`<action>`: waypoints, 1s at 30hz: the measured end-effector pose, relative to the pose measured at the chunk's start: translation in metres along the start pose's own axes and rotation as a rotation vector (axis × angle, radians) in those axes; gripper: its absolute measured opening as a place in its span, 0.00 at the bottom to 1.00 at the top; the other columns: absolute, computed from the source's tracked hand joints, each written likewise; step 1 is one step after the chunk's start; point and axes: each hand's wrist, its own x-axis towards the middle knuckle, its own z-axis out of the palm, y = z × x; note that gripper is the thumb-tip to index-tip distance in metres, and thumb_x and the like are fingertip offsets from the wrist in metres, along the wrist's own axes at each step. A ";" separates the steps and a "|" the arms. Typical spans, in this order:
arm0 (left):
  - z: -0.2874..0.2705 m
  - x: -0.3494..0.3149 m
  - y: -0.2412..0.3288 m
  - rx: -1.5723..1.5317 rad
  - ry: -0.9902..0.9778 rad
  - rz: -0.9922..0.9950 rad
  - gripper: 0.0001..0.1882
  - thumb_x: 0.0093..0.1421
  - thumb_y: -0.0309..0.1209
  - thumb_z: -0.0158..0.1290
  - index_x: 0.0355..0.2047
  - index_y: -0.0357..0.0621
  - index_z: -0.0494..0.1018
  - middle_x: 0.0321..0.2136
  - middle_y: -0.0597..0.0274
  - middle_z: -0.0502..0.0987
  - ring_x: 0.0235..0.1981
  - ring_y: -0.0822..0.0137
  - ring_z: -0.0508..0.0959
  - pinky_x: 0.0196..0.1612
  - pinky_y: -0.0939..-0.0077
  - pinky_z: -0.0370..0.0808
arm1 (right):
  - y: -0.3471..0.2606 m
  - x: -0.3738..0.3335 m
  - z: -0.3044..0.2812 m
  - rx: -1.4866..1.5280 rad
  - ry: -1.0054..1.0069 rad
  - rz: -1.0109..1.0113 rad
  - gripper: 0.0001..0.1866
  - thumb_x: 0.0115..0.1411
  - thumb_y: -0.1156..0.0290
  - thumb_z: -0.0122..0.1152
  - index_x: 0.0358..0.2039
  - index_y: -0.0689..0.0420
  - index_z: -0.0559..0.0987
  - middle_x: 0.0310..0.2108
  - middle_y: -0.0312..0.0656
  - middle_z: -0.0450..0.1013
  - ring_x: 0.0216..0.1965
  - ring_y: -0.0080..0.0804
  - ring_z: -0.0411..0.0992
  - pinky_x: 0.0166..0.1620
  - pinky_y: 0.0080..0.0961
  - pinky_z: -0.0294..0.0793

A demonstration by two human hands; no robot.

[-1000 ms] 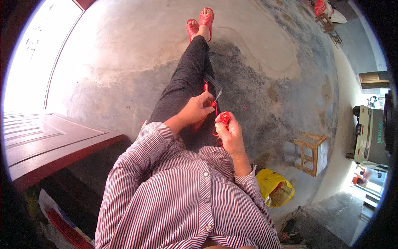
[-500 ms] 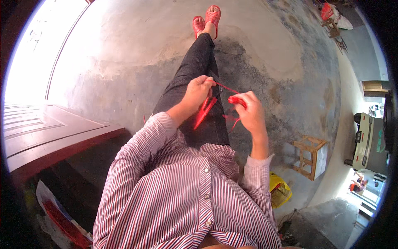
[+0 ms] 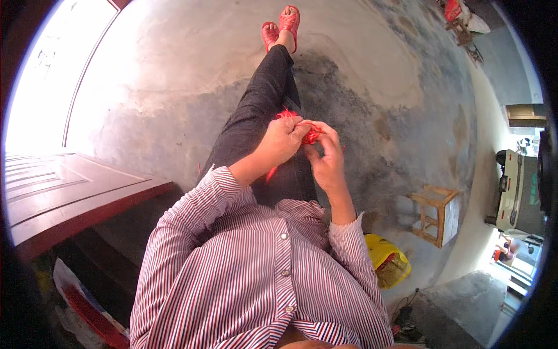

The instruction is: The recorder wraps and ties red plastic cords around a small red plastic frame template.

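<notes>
I find the red cord bundle [image 3: 313, 136] at the meeting point of both hands, above the wearer's dark trousers [image 3: 250, 125]. With twelve o'clock set toward the red slippers [image 3: 289, 26], the left hand [image 3: 282, 141] lies at about eight o'clock from the bundle and the right hand [image 3: 329, 163] at about five.

I record the right hand as the nearer: its thumb and fingers curl around the bundle from the right, pinching it. The left hand's thumb and forefinger are pressed together at the bundle's left edge, apparently on a strand of it; I cannot tell what its remaining fingers enclose.

I judge the governing relation to be this narrow gap between the two sets of fingertips, which are touching or nearly so. The bundle is compact and partly covered, so I assign it no firm long axis.

From the same meeting point, I note loose red strands [image 3: 286, 114] at about ten o'clock, beyond the left knuckles, and a red strip [image 3: 271, 173] at about seven, below the left hand. Most of the strip is hidden; whether it joins the strands I cannot confirm.

Well apart, I log a yellow bag [image 3: 386, 260] at five o'clock and a wooden stool [image 3: 436, 215] at four.
</notes>
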 end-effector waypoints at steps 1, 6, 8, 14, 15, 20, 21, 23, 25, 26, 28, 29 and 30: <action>0.000 0.001 0.007 -0.004 0.004 -0.001 0.14 0.64 0.35 0.48 0.28 0.36 0.72 0.18 0.69 0.70 0.19 0.74 0.70 0.23 0.78 0.66 | -0.002 -0.006 -0.008 0.181 0.058 0.136 0.21 0.57 0.64 0.62 0.48 0.61 0.72 0.51 0.45 0.68 0.55 0.40 0.65 0.56 0.33 0.65; -0.009 0.012 0.009 -0.440 -0.035 -0.398 0.15 0.64 0.37 0.48 0.21 0.44 0.69 0.16 0.72 0.66 0.12 0.80 0.60 0.14 0.82 0.54 | -0.033 -0.046 -0.108 1.045 0.467 0.409 0.13 0.65 0.63 0.50 0.43 0.59 0.74 0.30 0.37 0.71 0.31 0.28 0.69 0.46 0.32 0.69; -0.012 0.014 -0.002 -0.467 -0.020 -0.430 0.15 0.63 0.38 0.49 0.22 0.44 0.70 0.16 0.72 0.68 0.11 0.80 0.60 0.14 0.83 0.53 | -0.031 -0.070 -0.154 1.326 0.414 0.148 0.13 0.67 0.61 0.47 0.39 0.58 0.73 0.20 0.30 0.61 0.19 0.20 0.57 0.32 0.25 0.67; -0.001 0.021 -0.029 -0.320 -0.021 -0.446 0.13 0.61 0.38 0.53 0.23 0.43 0.72 0.18 0.71 0.70 0.12 0.80 0.59 0.15 0.83 0.53 | 0.039 -0.127 -0.203 1.128 0.726 0.230 0.13 0.68 0.58 0.45 0.30 0.52 0.69 0.15 0.26 0.53 0.16 0.15 0.49 0.16 0.14 0.50; 0.001 0.022 -0.038 -0.286 0.002 -0.409 0.13 0.61 0.37 0.53 0.24 0.43 0.72 0.18 0.71 0.70 0.13 0.80 0.59 0.16 0.82 0.54 | 0.036 -0.111 -0.177 1.188 0.771 0.327 0.14 0.68 0.60 0.46 0.25 0.51 0.68 0.14 0.26 0.52 0.15 0.15 0.48 0.16 0.15 0.48; -0.007 0.023 -0.028 -0.196 -0.038 -0.448 0.12 0.60 0.37 0.53 0.25 0.43 0.73 0.20 0.69 0.71 0.16 0.78 0.63 0.18 0.79 0.57 | 0.038 -0.041 -0.040 0.994 0.414 0.625 0.15 0.58 0.73 0.52 0.46 0.63 0.73 0.16 0.25 0.56 0.14 0.14 0.53 0.18 0.14 0.51; -0.010 0.022 -0.026 -0.245 -0.084 -0.492 0.12 0.60 0.38 0.53 0.26 0.43 0.72 0.20 0.69 0.70 0.16 0.78 0.63 0.19 0.79 0.58 | 0.037 -0.028 -0.015 0.814 0.303 0.626 0.17 0.60 0.72 0.52 0.50 0.60 0.72 0.20 0.24 0.58 0.17 0.13 0.54 0.20 0.14 0.54; -0.011 0.018 -0.027 -0.255 -0.110 -0.521 0.14 0.61 0.41 0.50 0.28 0.43 0.72 0.17 0.69 0.68 0.13 0.76 0.63 0.16 0.82 0.56 | 0.050 -0.017 0.021 0.672 0.088 0.648 0.17 0.65 0.65 0.50 0.51 0.56 0.73 0.24 0.24 0.61 0.21 0.12 0.56 0.25 0.13 0.56; -0.012 0.016 -0.025 -0.315 -0.113 -0.559 0.14 0.61 0.41 0.48 0.28 0.43 0.72 0.16 0.68 0.68 0.12 0.75 0.63 0.15 0.81 0.56 | 0.047 -0.013 0.028 0.599 -0.028 0.649 0.09 0.65 0.64 0.51 0.38 0.55 0.74 0.23 0.25 0.62 0.21 0.13 0.59 0.25 0.13 0.57; -0.012 0.017 -0.025 -0.383 -0.116 -0.600 0.14 0.61 0.41 0.47 0.28 0.43 0.72 0.15 0.67 0.69 0.11 0.75 0.64 0.14 0.81 0.55 | 0.045 -0.016 0.022 0.611 -0.067 0.642 0.06 0.64 0.65 0.52 0.34 0.53 0.73 0.22 0.26 0.62 0.21 0.13 0.59 0.24 0.12 0.57; -0.015 0.017 -0.025 -0.395 -0.128 -0.606 0.11 0.59 0.37 0.46 0.28 0.44 0.72 0.15 0.65 0.71 0.11 0.74 0.66 0.12 0.80 0.56 | 0.036 -0.021 0.007 0.615 0.002 0.641 0.06 0.64 0.66 0.53 0.31 0.52 0.71 0.21 0.26 0.62 0.20 0.13 0.59 0.24 0.13 0.57; -0.013 0.019 -0.030 -0.470 -0.142 -0.623 0.10 0.58 0.36 0.46 0.27 0.44 0.72 0.16 0.63 0.72 0.11 0.74 0.65 0.12 0.79 0.56 | 0.032 -0.026 -0.001 0.617 0.079 0.642 0.08 0.63 0.66 0.54 0.28 0.52 0.69 0.20 0.27 0.62 0.20 0.14 0.59 0.23 0.14 0.57; -0.011 0.021 -0.034 -0.543 -0.166 -0.640 0.09 0.57 0.35 0.46 0.26 0.45 0.71 0.17 0.62 0.73 0.11 0.74 0.64 0.12 0.79 0.56 | 0.029 -0.033 -0.011 0.615 0.081 0.645 0.08 0.63 0.66 0.54 0.28 0.52 0.69 0.20 0.27 0.62 0.20 0.14 0.59 0.23 0.14 0.57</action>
